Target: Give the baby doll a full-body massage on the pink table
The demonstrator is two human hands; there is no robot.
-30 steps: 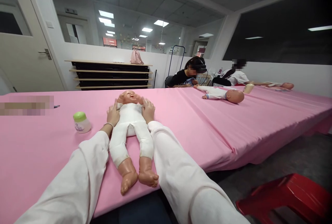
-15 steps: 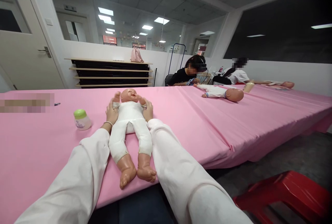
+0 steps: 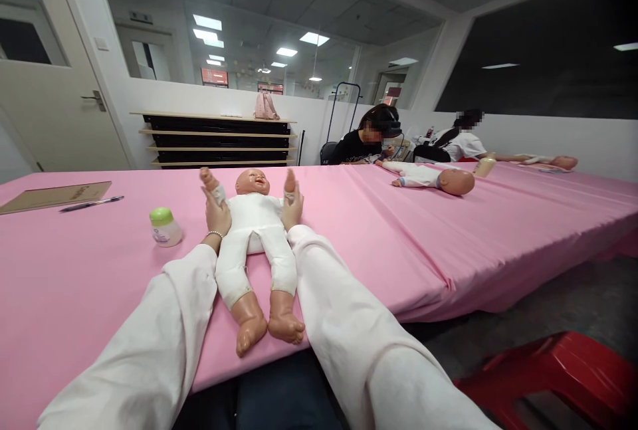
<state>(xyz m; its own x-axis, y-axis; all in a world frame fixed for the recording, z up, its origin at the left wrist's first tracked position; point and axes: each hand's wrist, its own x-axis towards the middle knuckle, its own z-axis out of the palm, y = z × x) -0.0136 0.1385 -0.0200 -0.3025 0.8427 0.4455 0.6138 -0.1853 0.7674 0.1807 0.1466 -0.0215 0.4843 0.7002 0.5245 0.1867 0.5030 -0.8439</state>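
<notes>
A baby doll (image 3: 258,217) with a white cloth body lies on its back before me, its head away from me and its bare feet near the table edge. My left hand (image 3: 218,216) is closed around the doll's arm on the left, and that small plastic hand sticks up past my fingers. On the other side, my right hand (image 3: 293,207) grips the doll's other arm, which points upward. Some of my fingers are hidden behind the arms. To the left of my left hand stands a small jar (image 3: 166,227) with a green lid.
Pink cloth covers the table (image 3: 359,244). A pen (image 3: 92,204) and a brown notebook (image 3: 54,196) lie at the left. Farther right are another doll (image 3: 428,179) and a bottle (image 3: 484,165). Two people sit beyond. A red stool (image 3: 558,377) stands at the lower right.
My hands have spread the doll's arms outward, away from its face; both now point up and apart. The camera view has shifted slightly.
</notes>
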